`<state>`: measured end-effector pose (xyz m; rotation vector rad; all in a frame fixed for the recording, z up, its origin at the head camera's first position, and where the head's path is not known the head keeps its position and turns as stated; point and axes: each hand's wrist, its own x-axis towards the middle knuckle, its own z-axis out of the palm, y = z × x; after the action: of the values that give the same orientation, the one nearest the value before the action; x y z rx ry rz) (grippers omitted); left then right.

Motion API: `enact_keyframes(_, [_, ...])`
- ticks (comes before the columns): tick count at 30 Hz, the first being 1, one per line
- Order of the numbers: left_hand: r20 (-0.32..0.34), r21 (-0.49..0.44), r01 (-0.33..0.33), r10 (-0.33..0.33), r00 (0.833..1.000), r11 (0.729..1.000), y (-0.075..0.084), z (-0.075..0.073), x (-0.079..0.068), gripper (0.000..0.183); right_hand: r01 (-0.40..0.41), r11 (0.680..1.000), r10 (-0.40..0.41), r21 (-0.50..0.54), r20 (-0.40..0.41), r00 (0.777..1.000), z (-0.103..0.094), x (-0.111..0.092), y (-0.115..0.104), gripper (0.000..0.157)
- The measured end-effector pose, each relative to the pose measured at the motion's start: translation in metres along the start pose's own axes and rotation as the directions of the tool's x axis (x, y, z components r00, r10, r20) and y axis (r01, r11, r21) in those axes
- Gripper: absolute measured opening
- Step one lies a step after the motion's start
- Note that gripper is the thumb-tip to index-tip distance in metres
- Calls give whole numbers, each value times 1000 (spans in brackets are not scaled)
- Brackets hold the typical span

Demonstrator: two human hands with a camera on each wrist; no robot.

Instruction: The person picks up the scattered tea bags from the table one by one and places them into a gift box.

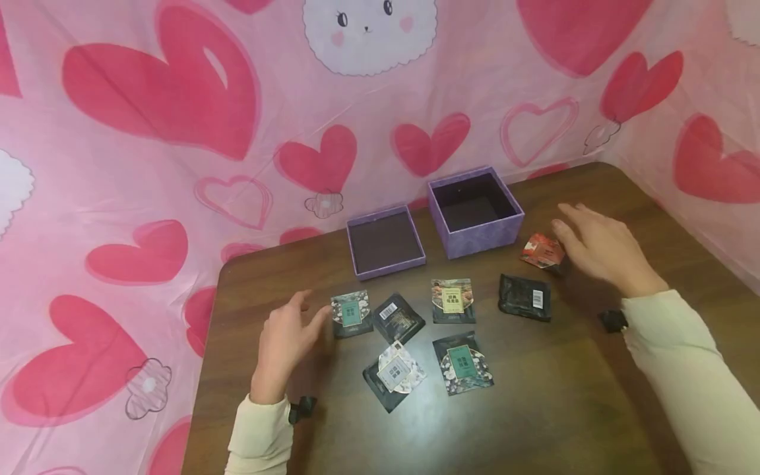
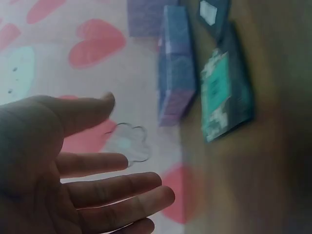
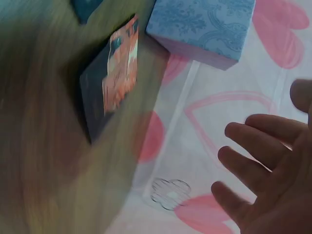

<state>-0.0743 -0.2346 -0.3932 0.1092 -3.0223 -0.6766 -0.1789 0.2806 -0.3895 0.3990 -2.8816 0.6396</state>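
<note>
Sleeves [image 1: 683, 363] foremost, we grasp nothing, left hand [image 1: 286, 346] nine o'clock from a green sachet [image 1: 351, 315], right hand [image 1: 605, 247] three o'clock from a red sachet [image 1: 541, 251]

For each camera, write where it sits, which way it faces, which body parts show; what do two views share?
Head: worn on the head, facing forward and down at the wooden table, purple box and sachets; left hand, right hand and sleeves show.
Left wrist: on that wrist, facing the purple lid and heart-print backdrop; only the left hand shows.
Right wrist: on that wrist, facing the red sachet and purple box; only the right hand shows.
Head and right wrist share the red sachet.
</note>
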Motion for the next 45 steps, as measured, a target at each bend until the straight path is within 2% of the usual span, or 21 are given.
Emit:
enact_keyframes(5, [13,-63,30,-29,999,998,-1,15,-4,56,-59,993,65,102,-56,996,7,14,-1,52])
enact_keyframes(10, [41,-90,62,-59,997,994,-2,19,-7,56,-97,981,114,167,-97,989,14,25,-7,48])
enact_keyframes(15, [60,-102,76,-71,996,992,-7,26,-3,53,-113,969,148,221,-150,977,21,37,-18,40])
enact_keyframes(18, [69,-117,85,-77,995,989,-10,30,-1,51,-128,964,165,235,-146,975,27,43,-20,37])
enact_keyframes(23, [106,-152,137,-122,987,979,-11,39,4,44,-189,952,221,241,-115,968,34,50,-18,40])
enact_keyframes(27, [105,-119,155,-143,984,981,-10,46,7,29,-209,944,242,253,-104,965,36,53,-19,41])
enact_keyframes(32, [114,-29,186,-181,977,982,-7,55,6,50,-222,941,256,255,-108,961,39,53,-23,38])
enact_keyframes(35, [121,-14,197,-194,974,980,-7,61,2,51,-227,939,265,258,-124,956,41,51,-25,36])
enact_keyframes(41, [116,-70,244,-235,965,967,-9,63,-3,48,-233,933,278,275,-140,950,45,52,-24,35])
enact_keyframes(45, [97,-215,275,-260,961,937,-11,61,-4,34,-241,929,284,281,-125,951,43,51,-24,37])
